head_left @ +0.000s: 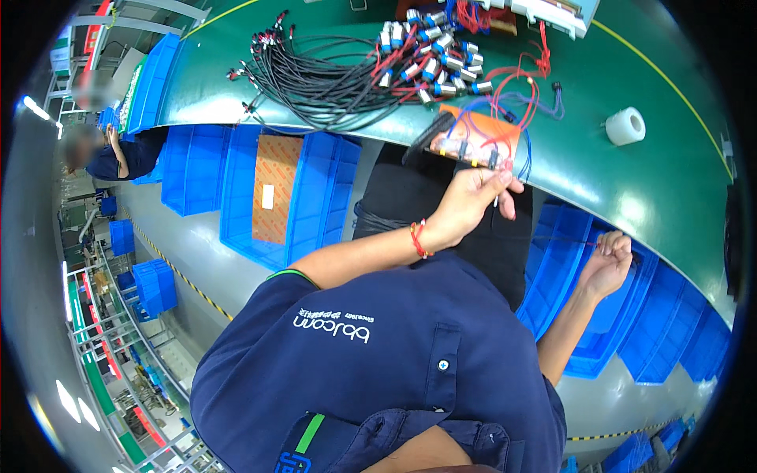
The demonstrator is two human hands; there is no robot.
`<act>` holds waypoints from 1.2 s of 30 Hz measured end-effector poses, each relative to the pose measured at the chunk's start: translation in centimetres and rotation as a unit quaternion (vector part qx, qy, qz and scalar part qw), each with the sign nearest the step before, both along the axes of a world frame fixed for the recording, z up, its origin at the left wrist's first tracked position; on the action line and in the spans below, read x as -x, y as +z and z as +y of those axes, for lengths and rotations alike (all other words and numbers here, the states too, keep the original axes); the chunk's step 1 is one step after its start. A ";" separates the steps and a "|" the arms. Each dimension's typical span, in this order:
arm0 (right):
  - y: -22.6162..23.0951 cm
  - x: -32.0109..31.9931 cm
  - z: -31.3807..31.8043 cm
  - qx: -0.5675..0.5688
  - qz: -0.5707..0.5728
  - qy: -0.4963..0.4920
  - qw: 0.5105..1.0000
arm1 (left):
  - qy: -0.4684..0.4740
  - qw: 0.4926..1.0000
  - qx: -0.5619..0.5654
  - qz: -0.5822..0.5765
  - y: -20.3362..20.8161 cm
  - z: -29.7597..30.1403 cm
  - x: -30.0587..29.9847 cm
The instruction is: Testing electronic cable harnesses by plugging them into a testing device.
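My left hand [473,201] is at the table's front edge, thumb and fingers pinched together beside an orange board [502,132]. What sits in that pinch is too small to make out. Small black connectors [494,158] and red and blue wires lie on the board. Off to the right and below the table edge, my right hand [607,264] has its fingers curled closed on the end of a thin dark cable [552,237], which stretches back toward my left hand. A bundle of black cables [315,87] with silver-and-blue connectors [430,59] lies farther back on the table.
The green table [583,150] carries a white roll [625,126] at the right and a white device [560,12] at the back. Blue bins [288,197] stand below its edge on both sides, one holding brown cardboard [276,189]. Another person [118,158] works at far left.
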State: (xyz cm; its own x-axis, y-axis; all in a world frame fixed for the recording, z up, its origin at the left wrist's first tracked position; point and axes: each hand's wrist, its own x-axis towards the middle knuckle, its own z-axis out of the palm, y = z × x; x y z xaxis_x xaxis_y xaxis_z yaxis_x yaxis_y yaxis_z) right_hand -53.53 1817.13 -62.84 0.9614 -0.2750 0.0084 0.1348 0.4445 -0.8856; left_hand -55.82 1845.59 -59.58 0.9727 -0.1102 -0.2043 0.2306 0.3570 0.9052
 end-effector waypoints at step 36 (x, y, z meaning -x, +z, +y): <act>6.2 -14.1 29.7 -0.129 -0.161 0.276 0.939 | 0.192 0.894 -0.361 -0.185 7.6 22.7 2.3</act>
